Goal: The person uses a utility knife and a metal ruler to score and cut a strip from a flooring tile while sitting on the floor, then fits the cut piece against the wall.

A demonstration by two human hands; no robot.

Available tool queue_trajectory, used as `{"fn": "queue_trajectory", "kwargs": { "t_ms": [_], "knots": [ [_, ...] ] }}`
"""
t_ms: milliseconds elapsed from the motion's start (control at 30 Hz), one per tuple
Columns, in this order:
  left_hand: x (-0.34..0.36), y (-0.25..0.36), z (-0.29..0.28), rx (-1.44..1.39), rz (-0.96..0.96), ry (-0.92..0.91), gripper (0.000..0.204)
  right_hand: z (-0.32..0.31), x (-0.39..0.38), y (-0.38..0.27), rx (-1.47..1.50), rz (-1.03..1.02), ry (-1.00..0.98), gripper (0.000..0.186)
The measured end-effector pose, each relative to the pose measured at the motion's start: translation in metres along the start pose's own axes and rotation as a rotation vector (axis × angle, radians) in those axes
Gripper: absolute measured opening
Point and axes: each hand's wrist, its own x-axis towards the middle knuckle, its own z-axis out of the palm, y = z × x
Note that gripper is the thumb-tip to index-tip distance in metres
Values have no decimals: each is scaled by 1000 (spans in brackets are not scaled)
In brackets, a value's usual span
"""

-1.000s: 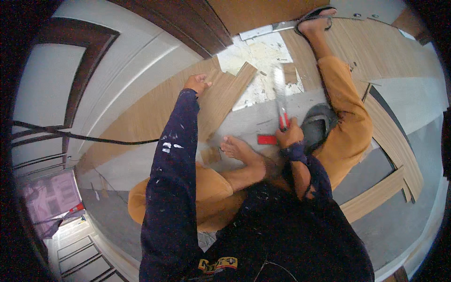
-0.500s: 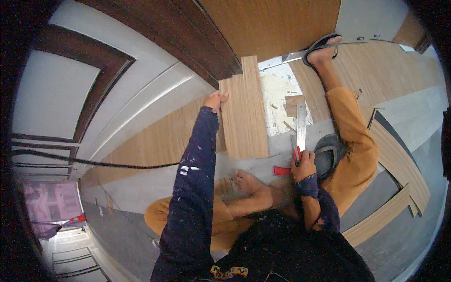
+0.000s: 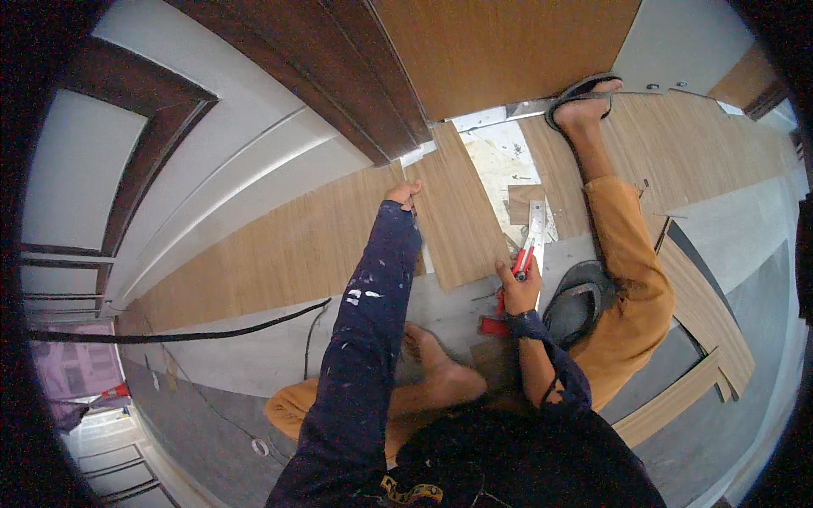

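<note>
A wood-look floor plank [image 3: 457, 216] lies at a slant before me, its narrow far end by the dark door frame. My left hand [image 3: 404, 195] grips its left edge with fingers curled. My right hand [image 3: 522, 286] is closed round a red cutter knife [image 3: 524, 256] close to the plank's near right corner. A steel square [image 3: 536, 218] with a red stock runs under or beside this hand; whether the hand grips it too, I cannot tell. Beyond the square's tip lies a small wood-look offcut [image 3: 523, 201].
Laid planks [image 3: 279, 241] run along the left wall, and more [image 3: 669, 135] lie at the right. A whitish subfloor strip [image 3: 504, 152] shows between planks. Loose planks [image 3: 703, 296] are stacked at the right. My sandalled foot [image 3: 584, 106] rests by the brown door [image 3: 508, 51]. A black cable [image 3: 212, 326] crosses at left.
The plank has come down and turned, its far end shifting beside the door frame. My left hand has moved with it. My right hand has come nearer the plank with the knife.
</note>
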Motion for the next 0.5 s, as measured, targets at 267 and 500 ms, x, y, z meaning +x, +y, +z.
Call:
{"fn": "queue_trajectory", "kwargs": {
  "t_ms": [267,500],
  "knots": [
    [11,23,-29,90,-14,17,30,21,1,-17,70,100,-114,33],
    [33,16,-17,-38,190,7,23,24,27,14,-158,-220,-79,32]
  ]
}}
